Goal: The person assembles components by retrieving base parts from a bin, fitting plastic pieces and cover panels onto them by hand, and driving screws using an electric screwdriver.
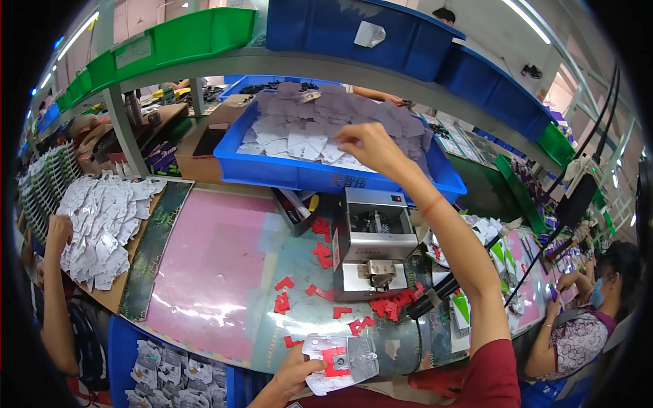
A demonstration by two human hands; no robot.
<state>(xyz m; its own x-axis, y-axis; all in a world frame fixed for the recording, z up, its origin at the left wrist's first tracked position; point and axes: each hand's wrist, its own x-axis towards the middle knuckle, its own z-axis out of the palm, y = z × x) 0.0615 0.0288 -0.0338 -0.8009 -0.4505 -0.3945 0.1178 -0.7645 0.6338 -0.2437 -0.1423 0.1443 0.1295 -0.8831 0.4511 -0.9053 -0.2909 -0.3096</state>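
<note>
Many red clips on pink-matted bench, busy wkshop.

The person wears a dark red top. A short sleeve of it shows at the near right, low in the view, and it ends above the elbow. Below the sleeve the right arm is bare all the way to the right hand. A thin red band goes around the right wrist. The left arm shows only a little at the near edge and is bare too, with no sleeve, band or glove. The left hand wears no ring and no glove.
</note>
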